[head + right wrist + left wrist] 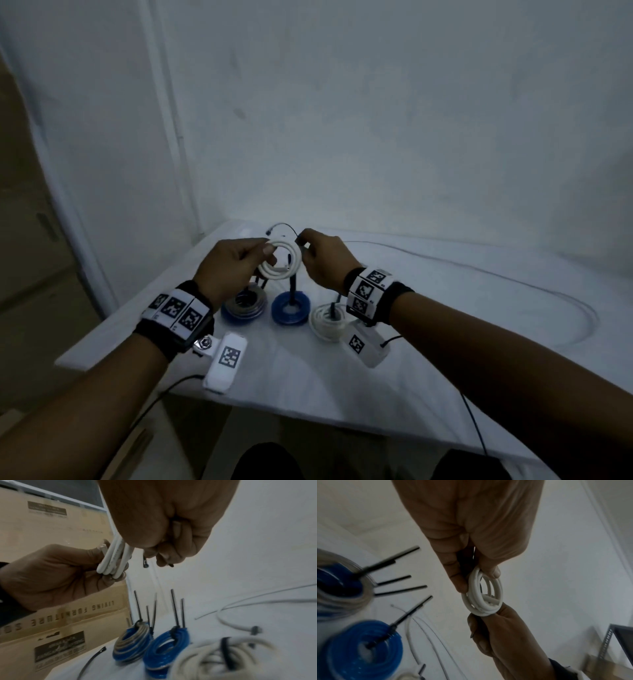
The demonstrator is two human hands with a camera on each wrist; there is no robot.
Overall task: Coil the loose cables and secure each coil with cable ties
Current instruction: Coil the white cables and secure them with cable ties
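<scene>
Above the white table [342, 377], my left hand [263, 251] grips the left side of a small white cable coil [281, 262]. My right hand [305, 246] pinches a black cable tie [286, 225] at the coil's right side; the tie arcs over the coil. In the left wrist view my left hand [478, 580] pinches the white coil [482, 601] from above, with the right hand below it. The right wrist view shows my right hand [159, 555] with the tie's ends [145, 563] sticking out under its fingers, beside the coil [113, 559].
Three tied coils lie under my hands: a blue-and-grey one [244, 305], a blue one [291, 308] and a white one [327, 322]. A loose thin cable [513, 284] loops across the table's right side. A spare black tie [94, 660] lies near the cardboard boxes [68, 615].
</scene>
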